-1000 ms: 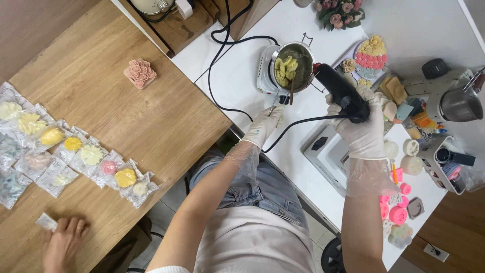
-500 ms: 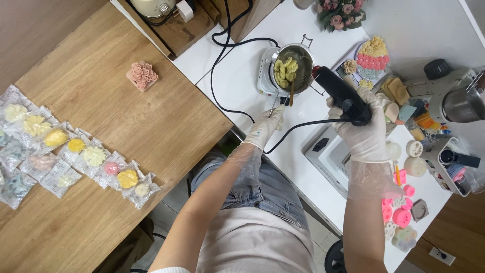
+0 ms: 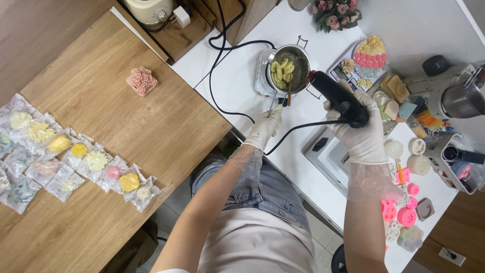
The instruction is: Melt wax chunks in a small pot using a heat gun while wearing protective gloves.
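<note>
R hand [image 3: 362, 132] fist-wrapped on black heat tool [image 3: 337, 97], nozzle at metal pot [image 3: 289, 70]. L hand [image 3: 265, 126] fingers pinching stirrer [image 3: 289, 93]. Risk: glove scorch, cord [image 3: 303, 126] snags pot, spill.

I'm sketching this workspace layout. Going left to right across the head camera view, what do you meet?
Bagged flower-shaped soaps → pink flower soap block → left hand on a stirring stick → metal pot of yellow chunks → right hand holding a black heat gun → pink moulds.
</note>
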